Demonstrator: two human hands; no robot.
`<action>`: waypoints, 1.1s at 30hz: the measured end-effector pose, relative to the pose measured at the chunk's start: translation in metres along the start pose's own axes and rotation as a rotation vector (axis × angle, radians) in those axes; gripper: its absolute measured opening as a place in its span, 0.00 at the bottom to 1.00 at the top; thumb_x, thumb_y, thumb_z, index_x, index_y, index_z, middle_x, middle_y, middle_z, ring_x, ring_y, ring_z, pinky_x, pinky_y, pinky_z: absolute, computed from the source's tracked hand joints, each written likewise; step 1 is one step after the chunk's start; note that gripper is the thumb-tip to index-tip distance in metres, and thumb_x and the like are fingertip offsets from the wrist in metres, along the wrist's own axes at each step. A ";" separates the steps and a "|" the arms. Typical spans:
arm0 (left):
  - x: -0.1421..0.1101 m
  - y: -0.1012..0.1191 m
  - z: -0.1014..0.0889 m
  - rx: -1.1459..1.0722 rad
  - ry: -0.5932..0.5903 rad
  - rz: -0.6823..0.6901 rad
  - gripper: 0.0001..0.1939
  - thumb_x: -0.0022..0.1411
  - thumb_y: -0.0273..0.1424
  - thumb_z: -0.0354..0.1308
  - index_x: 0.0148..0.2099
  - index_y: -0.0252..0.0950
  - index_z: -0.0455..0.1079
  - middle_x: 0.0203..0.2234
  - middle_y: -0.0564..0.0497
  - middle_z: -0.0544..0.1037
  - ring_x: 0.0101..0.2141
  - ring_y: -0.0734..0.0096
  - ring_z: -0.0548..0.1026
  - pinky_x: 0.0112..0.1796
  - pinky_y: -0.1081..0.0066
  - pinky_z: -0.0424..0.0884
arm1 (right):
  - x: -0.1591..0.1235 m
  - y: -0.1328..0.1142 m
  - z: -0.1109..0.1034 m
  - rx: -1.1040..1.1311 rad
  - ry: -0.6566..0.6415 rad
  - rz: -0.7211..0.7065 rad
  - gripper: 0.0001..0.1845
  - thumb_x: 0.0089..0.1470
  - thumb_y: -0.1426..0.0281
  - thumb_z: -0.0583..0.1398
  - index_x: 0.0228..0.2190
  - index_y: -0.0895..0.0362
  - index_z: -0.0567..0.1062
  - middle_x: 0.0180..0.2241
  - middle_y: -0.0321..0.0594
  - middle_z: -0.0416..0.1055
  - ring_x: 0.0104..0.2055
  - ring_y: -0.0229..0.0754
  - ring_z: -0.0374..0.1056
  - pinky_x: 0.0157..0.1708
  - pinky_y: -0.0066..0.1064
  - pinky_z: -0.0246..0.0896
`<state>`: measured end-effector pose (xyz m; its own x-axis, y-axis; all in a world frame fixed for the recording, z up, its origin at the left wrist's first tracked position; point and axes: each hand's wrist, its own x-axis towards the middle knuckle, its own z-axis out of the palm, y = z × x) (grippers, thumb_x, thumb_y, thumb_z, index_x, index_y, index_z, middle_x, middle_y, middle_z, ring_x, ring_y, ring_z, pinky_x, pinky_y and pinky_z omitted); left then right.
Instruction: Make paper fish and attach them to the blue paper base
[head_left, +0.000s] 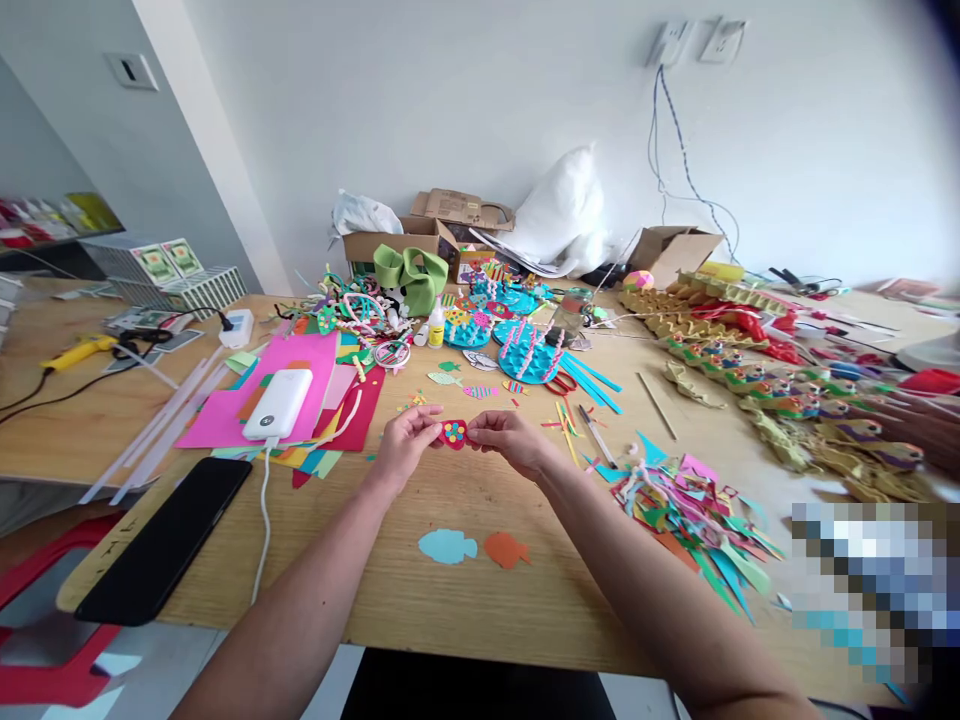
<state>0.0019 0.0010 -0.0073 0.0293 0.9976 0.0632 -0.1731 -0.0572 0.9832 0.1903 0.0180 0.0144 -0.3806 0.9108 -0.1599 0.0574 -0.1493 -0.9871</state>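
Note:
Between my two hands is a small red paper fish cutout with yellow and blue dots on it. My left hand pinches its left edge, and my right hand pinches the right one. Below them on the table lie a light blue paper fish and an orange paper fish, both plain. Past my hands are a pink striped paper fish, another striped fish and a pale green one.
Paper scraps are heaped at right, near a pen-like craft knife. Blue discs with twisted pink stems and a glue bottle stand farther back. A power bank and black phone lie left. Someone's hand is far right.

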 end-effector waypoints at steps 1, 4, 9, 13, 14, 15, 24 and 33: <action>-0.001 0.001 0.001 -0.008 -0.009 -0.004 0.20 0.49 0.36 0.65 0.44 0.32 0.72 0.24 0.52 0.78 0.24 0.73 0.75 0.29 0.73 0.70 | -0.002 0.001 -0.002 0.007 0.001 0.004 0.18 0.34 0.59 0.69 0.24 0.59 0.75 0.22 0.35 0.71 0.25 0.34 0.63 0.28 0.29 0.54; -0.002 0.002 0.001 -0.048 -0.004 -0.018 0.21 0.49 0.39 0.64 0.43 0.32 0.72 0.23 0.53 0.77 0.23 0.74 0.73 0.29 0.73 0.70 | -0.010 0.007 -0.006 -0.029 0.025 0.000 0.16 0.37 0.60 0.68 0.25 0.59 0.75 0.22 0.36 0.71 0.25 0.35 0.63 0.27 0.29 0.55; 0.001 0.001 -0.001 -0.062 0.048 -0.035 0.22 0.48 0.41 0.65 0.42 0.31 0.71 0.22 0.52 0.76 0.22 0.75 0.73 0.28 0.73 0.70 | -0.034 0.022 -0.006 -0.418 0.211 -0.176 0.09 0.50 0.64 0.61 0.27 0.58 0.74 0.25 0.38 0.71 0.27 0.37 0.64 0.30 0.31 0.58; 0.003 -0.002 -0.001 -0.049 0.046 -0.037 0.22 0.48 0.40 0.65 0.42 0.31 0.71 0.21 0.52 0.76 0.23 0.74 0.73 0.27 0.73 0.69 | -0.061 0.029 -0.005 -0.874 0.149 -0.613 0.09 0.60 0.70 0.53 0.33 0.57 0.73 0.33 0.44 0.71 0.37 0.42 0.65 0.39 0.35 0.61; 0.003 -0.003 -0.001 -0.047 0.044 -0.036 0.22 0.48 0.40 0.65 0.42 0.31 0.72 0.21 0.52 0.76 0.23 0.74 0.73 0.27 0.73 0.69 | -0.067 0.029 -0.006 -0.975 0.058 -0.695 0.10 0.61 0.72 0.51 0.35 0.57 0.73 0.35 0.45 0.71 0.39 0.42 0.64 0.40 0.36 0.61; 0.003 -0.003 -0.001 -0.045 0.043 -0.036 0.22 0.48 0.40 0.65 0.42 0.31 0.72 0.21 0.52 0.76 0.23 0.74 0.73 0.27 0.73 0.69 | -0.072 0.030 -0.007 -1.064 -0.032 -0.749 0.11 0.62 0.73 0.50 0.36 0.57 0.73 0.36 0.46 0.71 0.40 0.43 0.63 0.40 0.36 0.60; 0.003 -0.007 -0.002 -0.004 0.039 -0.038 0.20 0.48 0.38 0.65 0.42 0.31 0.72 0.21 0.53 0.76 0.22 0.74 0.73 0.27 0.73 0.69 | -0.087 0.032 -0.017 -1.334 -0.309 -0.751 0.13 0.60 0.74 0.50 0.39 0.58 0.74 0.39 0.48 0.70 0.46 0.46 0.60 0.42 0.38 0.58; 0.002 -0.006 -0.002 0.029 0.048 -0.051 0.20 0.48 0.38 0.64 0.42 0.30 0.72 0.20 0.53 0.76 0.21 0.75 0.72 0.27 0.73 0.69 | -0.085 0.024 -0.004 -1.311 -0.361 -0.684 0.15 0.58 0.74 0.53 0.46 0.56 0.72 0.42 0.47 0.70 0.48 0.47 0.59 0.46 0.39 0.56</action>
<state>0.0015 0.0033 -0.0137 -0.0104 0.9999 0.0051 -0.1440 -0.0065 0.9896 0.2283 -0.0617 0.0040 -0.8601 0.4924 0.1331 0.4617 0.8625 -0.2073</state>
